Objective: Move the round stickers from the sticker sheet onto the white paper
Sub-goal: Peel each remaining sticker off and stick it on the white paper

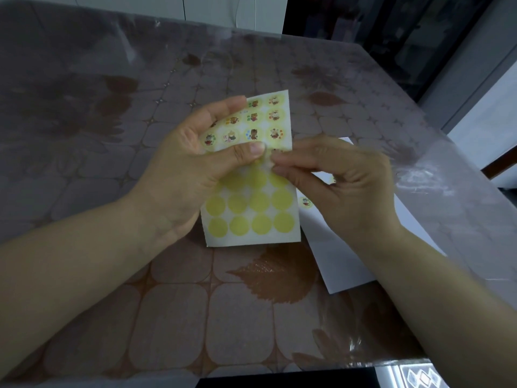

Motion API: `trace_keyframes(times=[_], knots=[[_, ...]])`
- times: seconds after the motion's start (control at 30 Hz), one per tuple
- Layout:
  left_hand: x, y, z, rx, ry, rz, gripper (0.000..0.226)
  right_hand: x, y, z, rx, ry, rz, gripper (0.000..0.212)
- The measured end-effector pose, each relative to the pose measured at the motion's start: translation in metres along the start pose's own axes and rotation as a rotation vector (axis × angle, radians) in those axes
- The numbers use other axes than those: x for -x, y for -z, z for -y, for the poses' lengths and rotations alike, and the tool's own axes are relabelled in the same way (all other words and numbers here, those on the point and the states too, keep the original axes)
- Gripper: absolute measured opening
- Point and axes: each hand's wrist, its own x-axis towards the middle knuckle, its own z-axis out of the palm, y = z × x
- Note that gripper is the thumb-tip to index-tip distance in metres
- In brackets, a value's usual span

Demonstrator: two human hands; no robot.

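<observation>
Sticker sheet [251, 208] held in your left grip [184, 163]. Your right grip [344, 186] pinches a round sticker [277, 151] at its right edge; white paper [349, 264] lies toward the surface's [167, 317] right edge.

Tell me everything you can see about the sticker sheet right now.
The sticker sheet is a pale paper rectangle held over the table. Four columns: the upper rows carry printed cartoon stickers, the three lowest rows show plain yellow circles. The left hand grips its left side, thumb on the front; the right hand pinches its right edge at mid-height.
</observation>
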Motion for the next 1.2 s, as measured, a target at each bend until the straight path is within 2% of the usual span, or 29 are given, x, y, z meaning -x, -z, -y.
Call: trace_keyframes(times=[0.1, 0.17, 0.3, 0.5, 0.6, 0.67, 0.73, 0.97, 1.2], knots=[[-0.002, 0.001, 0.0, -0.005, -0.032, -0.022, 0.054, -0.003, 0.001, 0.01, -0.425, -0.383, -0.017, 0.032], [-0.003, 0.003, 0.001, -0.041, -0.072, -0.051, 0.054, -0.004, 0.004, 0.01, -0.542, -0.52, 0.003, 0.037], [-0.003, 0.006, 0.006, -0.258, -0.149, -0.093, 0.064, -0.003, 0.003, 0.007, -0.543, -0.572, 0.085, 0.02], [0.0, 0.014, 0.008, -0.819, -0.328, -0.182, 0.092, -0.003, 0.0, 0.004, -0.494, -0.645, 0.022, 0.023], [0.005, 0.009, 0.008, -1.046, -0.501, -0.134, 0.073, -0.003, 0.001, 0.004, -0.489, -0.674, 0.0, 0.026], [0.006, 0.009, 0.01, -1.146, -0.582, -0.084, 0.053, -0.004, 0.001, 0.006, -0.603, -0.701, -0.015, 0.025], [0.004, 0.009, 0.011, -1.186, -0.614, -0.064, 0.042, -0.005, 0.002, 0.007, -0.709, -0.715, -0.011, 0.024], [0.0, 0.009, 0.004, -1.176, -0.733, -0.024, 0.024, -0.005, 0.003, 0.007, -0.769, -0.792, 0.014, 0.034], [-0.003, 0.009, 0.002, -1.191, -0.79, 0.074, 0.025, -0.004, 0.004, 0.006, -0.798, -0.895, 0.038, 0.035]])
